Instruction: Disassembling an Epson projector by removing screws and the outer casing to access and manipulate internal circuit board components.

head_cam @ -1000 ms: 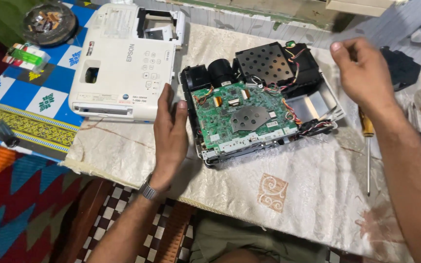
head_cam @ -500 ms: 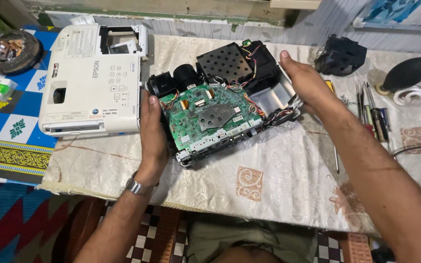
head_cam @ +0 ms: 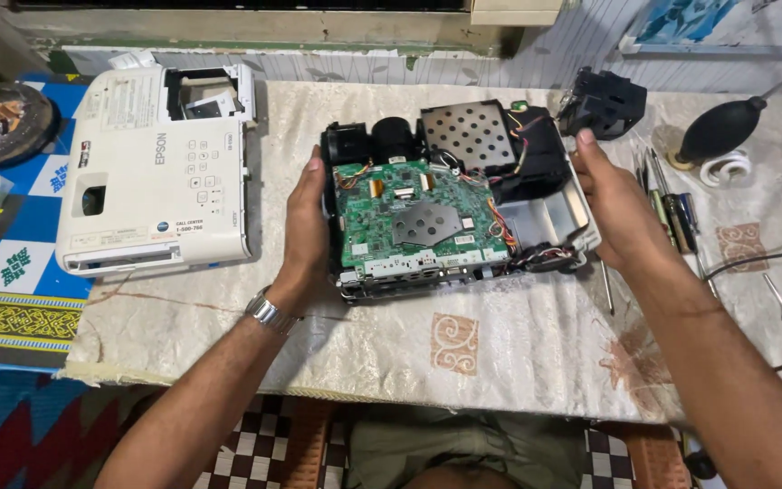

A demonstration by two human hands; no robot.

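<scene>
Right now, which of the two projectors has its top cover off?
The projector chassis between the left hand and right hand: its green circuit board is exposed. The white projector further left is still cased.

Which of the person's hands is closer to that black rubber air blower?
Right. The right hand grips the opened projector's right edge, nearer the air blower; the left hand holds its far left side.
</scene>
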